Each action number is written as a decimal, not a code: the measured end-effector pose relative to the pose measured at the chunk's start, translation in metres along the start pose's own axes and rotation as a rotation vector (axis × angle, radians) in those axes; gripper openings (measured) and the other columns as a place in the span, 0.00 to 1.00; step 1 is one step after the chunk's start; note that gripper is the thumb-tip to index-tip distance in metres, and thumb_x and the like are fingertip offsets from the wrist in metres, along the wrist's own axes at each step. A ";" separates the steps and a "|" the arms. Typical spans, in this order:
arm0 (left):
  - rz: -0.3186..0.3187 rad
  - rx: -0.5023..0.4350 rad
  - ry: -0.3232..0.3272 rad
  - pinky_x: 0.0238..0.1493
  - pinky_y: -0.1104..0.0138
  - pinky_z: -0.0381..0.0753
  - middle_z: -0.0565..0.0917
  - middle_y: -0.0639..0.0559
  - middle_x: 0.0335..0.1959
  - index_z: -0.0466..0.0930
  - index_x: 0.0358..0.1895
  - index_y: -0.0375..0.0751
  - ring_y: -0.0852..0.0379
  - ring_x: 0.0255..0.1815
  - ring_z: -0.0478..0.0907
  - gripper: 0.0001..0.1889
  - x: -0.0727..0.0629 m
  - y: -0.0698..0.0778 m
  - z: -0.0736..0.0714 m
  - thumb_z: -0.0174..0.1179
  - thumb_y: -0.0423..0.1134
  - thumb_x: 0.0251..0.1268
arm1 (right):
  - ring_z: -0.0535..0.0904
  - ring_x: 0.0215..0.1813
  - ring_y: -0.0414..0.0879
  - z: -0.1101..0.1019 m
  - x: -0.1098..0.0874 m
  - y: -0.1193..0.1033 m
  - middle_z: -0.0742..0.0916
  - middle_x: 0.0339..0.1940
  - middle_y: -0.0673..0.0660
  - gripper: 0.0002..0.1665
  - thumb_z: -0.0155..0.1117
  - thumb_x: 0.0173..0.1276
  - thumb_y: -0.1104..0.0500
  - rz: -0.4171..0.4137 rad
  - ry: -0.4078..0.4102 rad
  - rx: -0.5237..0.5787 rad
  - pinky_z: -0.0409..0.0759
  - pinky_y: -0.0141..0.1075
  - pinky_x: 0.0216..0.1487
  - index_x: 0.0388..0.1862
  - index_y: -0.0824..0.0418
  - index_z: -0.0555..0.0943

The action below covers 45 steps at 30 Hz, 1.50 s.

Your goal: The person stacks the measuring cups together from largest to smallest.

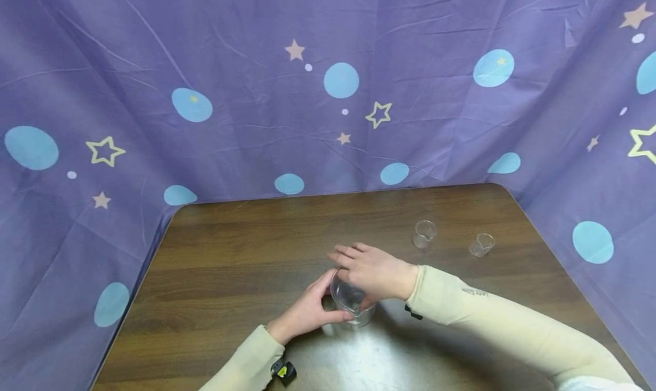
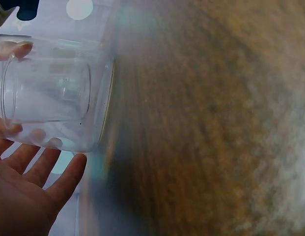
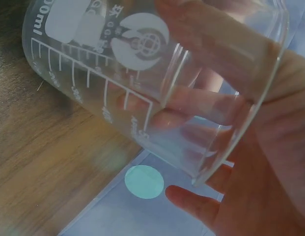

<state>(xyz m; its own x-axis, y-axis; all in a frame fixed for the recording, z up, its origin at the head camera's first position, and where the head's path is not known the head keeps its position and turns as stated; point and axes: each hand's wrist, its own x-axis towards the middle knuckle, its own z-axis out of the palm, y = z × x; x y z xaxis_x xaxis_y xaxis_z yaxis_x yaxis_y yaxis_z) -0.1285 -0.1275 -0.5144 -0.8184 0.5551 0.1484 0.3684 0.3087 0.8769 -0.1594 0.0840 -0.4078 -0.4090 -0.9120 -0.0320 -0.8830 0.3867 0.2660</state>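
1. Beaker (image 3: 113,73): wide, clear glass, with a rounded base edge and a thick, shiny rim. A white scale (image 3: 105,98) of long and short lines is printed up its side, beside a round white logo (image 3: 140,42) and lettering that includes "ml". It is held at the near part of the table (image 1: 246,266); whether its base is touching the wood or raised just above it cannot be told.
2. Inner beaker (image 2: 51,93): also clear, narrower, and enclosed by the walls of the beaker. Its base is seen apart from the larger base, and a small, unreadable mark is carried on its side.
3. Left hand (image 1: 310,311): clamped round the beaker near its rim, the thumb placed on one side and fingers on the other.
4. Right hand (image 1: 376,271): laid over the mouth, with thumb and finger reached inside and closed on the inner beaker; other fingers are stretched out past the rim.
5. Right glass (image 1: 482,245): small, clear and upright, stood well apart from the hands; the wood is seen through it.
6. Left glass (image 1: 423,235): similar, upright, set slightly farther back.
7. Cloth (image 1: 256,95): purple, patterned with blue ovals and stars, hung behind the table.
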 end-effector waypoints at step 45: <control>-0.025 -0.006 -0.007 0.68 0.56 0.78 0.75 0.49 0.71 0.64 0.78 0.50 0.51 0.67 0.76 0.45 0.000 -0.002 0.001 0.78 0.46 0.58 | 0.74 0.74 0.54 0.002 0.000 -0.005 0.81 0.71 0.55 0.46 0.83 0.37 0.25 0.025 0.020 -0.145 0.76 0.50 0.72 0.53 0.47 0.87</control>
<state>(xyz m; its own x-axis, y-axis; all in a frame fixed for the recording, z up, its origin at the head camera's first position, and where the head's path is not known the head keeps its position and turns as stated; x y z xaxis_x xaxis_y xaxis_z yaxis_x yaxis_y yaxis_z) -0.1291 -0.1275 -0.5168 -0.8242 0.5526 0.1237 0.3458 0.3180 0.8828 -0.1555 0.0825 -0.4108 -0.4242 -0.9055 -0.0054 -0.8297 0.3863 0.4029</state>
